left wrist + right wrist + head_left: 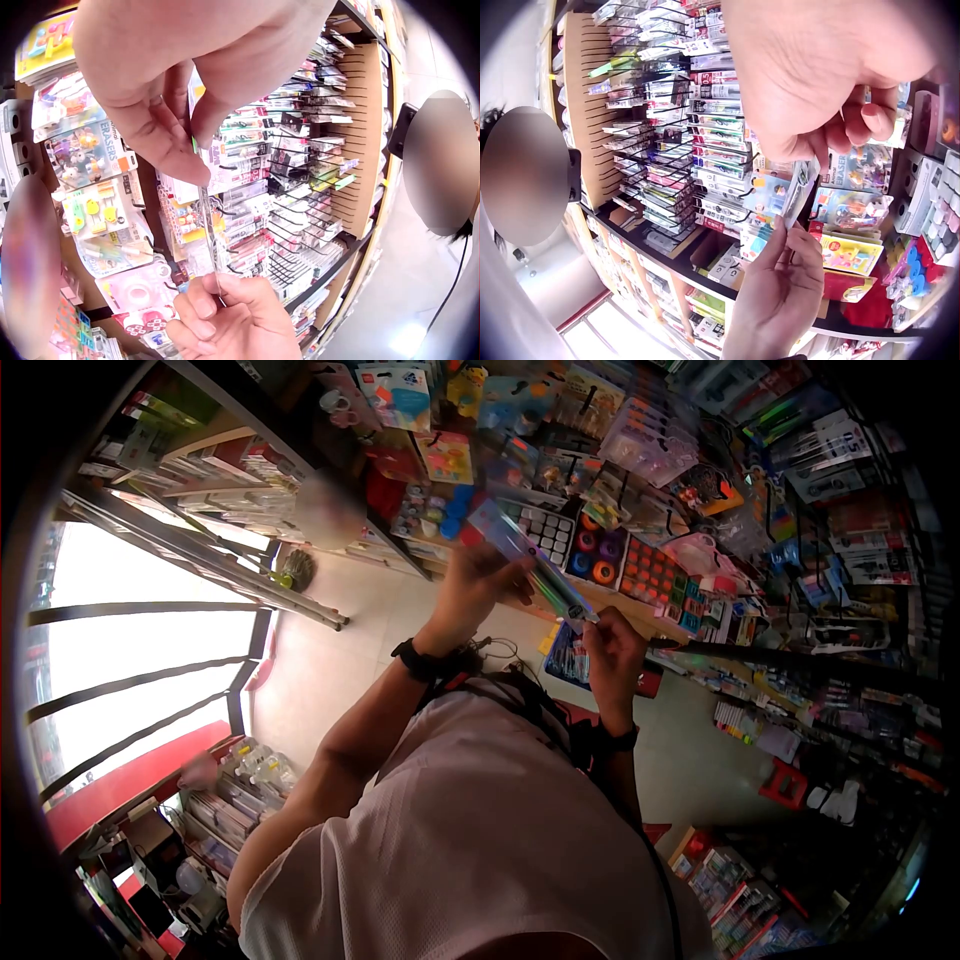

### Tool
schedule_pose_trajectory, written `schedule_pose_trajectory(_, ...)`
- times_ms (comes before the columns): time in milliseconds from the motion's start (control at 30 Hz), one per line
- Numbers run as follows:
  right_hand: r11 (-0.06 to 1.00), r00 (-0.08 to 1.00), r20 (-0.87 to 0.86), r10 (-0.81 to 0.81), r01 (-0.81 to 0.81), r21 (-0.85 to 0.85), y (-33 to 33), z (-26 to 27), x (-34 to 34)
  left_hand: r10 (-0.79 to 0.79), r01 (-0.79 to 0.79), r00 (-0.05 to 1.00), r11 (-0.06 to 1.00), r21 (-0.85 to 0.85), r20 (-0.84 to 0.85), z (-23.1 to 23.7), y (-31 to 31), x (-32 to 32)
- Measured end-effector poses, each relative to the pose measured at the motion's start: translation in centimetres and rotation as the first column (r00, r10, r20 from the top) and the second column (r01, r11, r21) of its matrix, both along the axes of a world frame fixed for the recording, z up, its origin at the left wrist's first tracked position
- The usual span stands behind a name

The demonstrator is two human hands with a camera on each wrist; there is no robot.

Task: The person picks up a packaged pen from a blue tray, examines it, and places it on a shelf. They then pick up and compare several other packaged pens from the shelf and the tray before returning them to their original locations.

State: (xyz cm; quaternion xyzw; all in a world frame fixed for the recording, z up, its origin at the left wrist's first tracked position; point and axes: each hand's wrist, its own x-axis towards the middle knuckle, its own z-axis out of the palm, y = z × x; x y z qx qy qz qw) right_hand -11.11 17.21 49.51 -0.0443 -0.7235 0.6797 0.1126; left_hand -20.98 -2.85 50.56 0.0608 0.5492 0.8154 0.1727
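A slim clear packet (552, 588) with green and dark contents spans the two hands in the head view. My left hand (472, 592) pinches it between thumb and fingers, and my right hand (612, 652) pinches its lower end. Seen nearly edge-on in the left wrist view, the packet (208, 225) runs from my left hand (172, 82) above to my right hand (236, 319) below. In the right wrist view, my right hand (825, 75) grips the packet's top (802, 187), while the left thumb and fingers (784, 251) hold its other end. What the packet contains is too small to identify.
Racks of hanging stationery packets (650, 440) stand in front, above trays of small colourful items (600, 550). A blue basket (568, 660) is below the display. Shelving (230, 470) and a bright barred opening (140, 650) are at left; a red stool (783, 785) is at right.
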Motion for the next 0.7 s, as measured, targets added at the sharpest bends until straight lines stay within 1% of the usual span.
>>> schedule_pose_trajectory(33,1.0,1.0,-0.006,0.003,-0.002,0.001,0.1,-0.1,0.0,-0.015,0.015,1.0,0.999,-0.048,0.0,-0.1,-0.2,-0.1)
schedule_pose_trajectory(67,1.0,0.999,0.03,0.013,-0.012,-0.021,0.2,-0.2,0.1,-0.029,0.029,1.0,0.995,-0.095,-0.003,-0.1,-0.2,-0.1)
schedule_pose_trajectory(100,0.999,0.998,0.061,0.024,-0.022,-0.042,0.2,-0.3,0.2,-0.026,0.024,1.0,0.995,-0.093,-0.017,0.1,-0.2,-0.1)
schedule_pose_trajectory(133,0.999,0.999,0.04,0.027,-0.025,-0.038,0.1,-0.2,0.3,-0.009,0.01,1.0,0.999,-0.051,0.005,0.4,-0.1,0.0)
schedule_pose_trajectory(167,0.997,0.995,0.091,0.046,-0.04,-0.072,-0.2,0.1,0.5,0.002,-0.002,1.0,1.0,-0.005,0.016,0.8,0.1,-0.1)
schedule_pose_trajectory(233,0.99,0.99,0.12,0.072,-0.056,-0.128,-0.3,0.2,0.1,-0.011,0.011,0.999,1.0,0.004,0.033,0.3,-0.3,-0.1)
schedule_pose_trajectory(267,0.987,0.99,0.12,0.075,-0.056,-0.152,-0.3,-0.2,0.3,0.011,-0.01,1.0,0.999,-0.03,0.013,-0.3,-0.3,-0.2)
schedule_pose_trajectory(300,0.991,0.989,0.112,0.095,-0.083,-0.107,-0.1,-0.7,0.4,0.002,-0.002,1.0,1.0,0.02,-0.007,-0.5,-0.3,-0.3)
schedule_pose_trajectory(333,0.993,0.988,0.109,0.109,-0.102,-0.061,0.0,-0.9,0.1,0.0,-0.001,1.0,1.0,0.018,0.007,-0.2,-0.2,-0.2)
schedule_pose_trajectory(367,0.995,0.994,0.081,0.079,-0.074,-0.061,-0.4,-0.1,-0.2,-0.002,0.002,1.0,1.0,0.029,0.016,0.2,-0.1,-0.2)
schedule_pose_trajectory(400,0.997,0.997,0.064,0.054,-0.049,-0.067,-0.8,0.6,-0.2,-0.025,0.024,1.0,1.0,0.006,0.02,0.1,0.0,-0.3)
schedule_pose_trajectory(467,0.998,0.995,0.082,0.054,-0.055,0.008,-0.4,0.2,-0.2,0.003,-0.003,1.0,1.0,-0.029,0.005,0.4,0.3,-0.1)
schedule_pose_trajectory(533,1.0,0.998,0.058,0.028,-0.028,0.001,-0.3,-0.2,-0.4,0.019,-0.019,1.0,1.0,-0.01,-0.002,0.6,0.9,0.1)
schedule_pose_trajectory(600,0.999,0.994,0.104,0.026,-0.029,0.028,-0.3,-0.4,-0.3,0.01,-0.01,1.0,1.0,-0.003,0.002,0.2,1.1,0.0)
schedule_pose_trajectory(633,0.999,0.998,0.062,0.012,-0.014,0.035,-0.3,-0.6,-0.3,-0.001,0.001,1.0,1.0,0.01,-0.022,-0.3,1.1,-0.1)
schedule_pose_trajectory(667,0.999,0.998,0.062,0.011,-0.013,0.03,-0.4,-0.7,-0.2,-0.011,0.012,0.999,1.0,0.021,-0.044,-0.6,1.1,-0.1)
schedule_pose_trajectory(700,1.0,0.999,0.035,-0.004,0.003,0.028,-0.4,-0.3,-0.2,0.007,-0.009,0.999,1.0,-0.028,-0.046,-0.5,1.2,-0.1)
